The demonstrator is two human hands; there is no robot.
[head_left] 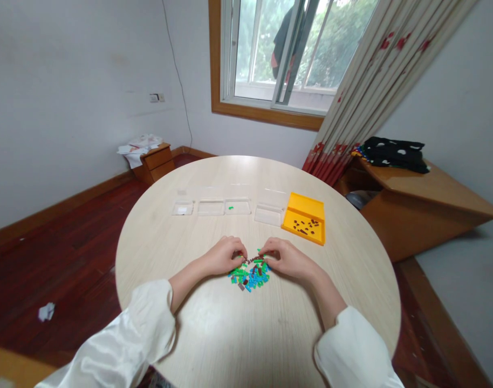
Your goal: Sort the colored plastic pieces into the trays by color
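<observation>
A small heap of green, blue and brown toy building bricks [258, 278] lies on the round table. My left hand [227, 254] is at the heap's upper left edge, its thumb and fingers curled together at the bricks. Opposite it, at the upper right edge, my right hand [289, 258] has its thumb and fingertips drawn together over green and brown pieces. What either hand pinches is too small and too covered to make out. Beyond my right hand stands an open yellow case [306, 204] with several brown bricks scattered in its near half.
Open clear plastic boxes stand in a row beyond my hands: one [269, 214] beside the yellow case, one with a green piece [231, 208], another [211, 208], and one with a white slip [182, 209]. The pale round table [242, 345] has a curved edge. A wooden cabinet [416, 194] is at right.
</observation>
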